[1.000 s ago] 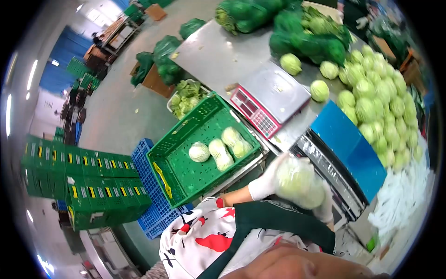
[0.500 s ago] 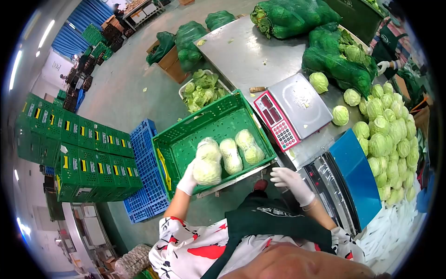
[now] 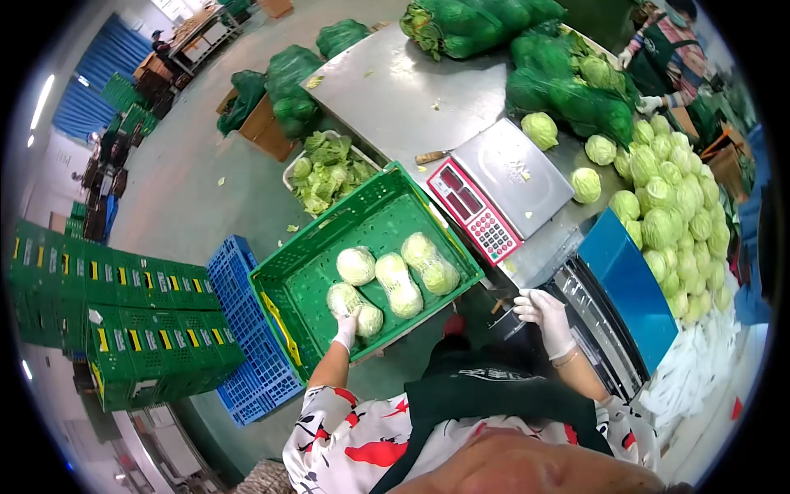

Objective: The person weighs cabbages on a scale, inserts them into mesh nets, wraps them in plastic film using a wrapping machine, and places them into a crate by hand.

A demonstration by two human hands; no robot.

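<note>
My left hand (image 3: 346, 326), in a white glove, has its fingers on a pack of wrapped cabbages (image 3: 367, 319) inside the green crate (image 3: 325, 233). One pale cabbage (image 3: 356, 266) sits just beyond that pack; whether it is part of another pack I cannot tell. To the right lie a second pack (image 3: 398, 285) and a third pack (image 3: 430, 263), each in clear wrap. My gloved right hand (image 3: 544, 319) is raised beside the wrapping machine (image 3: 588, 333), fingers loosely bent and apart, with nothing visible in it.
A red-and-white scale (image 3: 475, 210) and a knife (image 3: 432, 156) lie on the metal table (image 3: 403, 99). Unwrapped cabbages (image 3: 671, 206) are heaped at right, green net bags (image 3: 568, 90) behind. Stacked crates (image 3: 164, 342) and a blue pallet (image 3: 247, 321) stand left. A co-worker (image 3: 671, 58) is at far right.
My left hand has lowered the pack into the crate's near left corner, and a cabbage beyond it now shows. My right hand has moved slightly right. The whole view has shifted.
</note>
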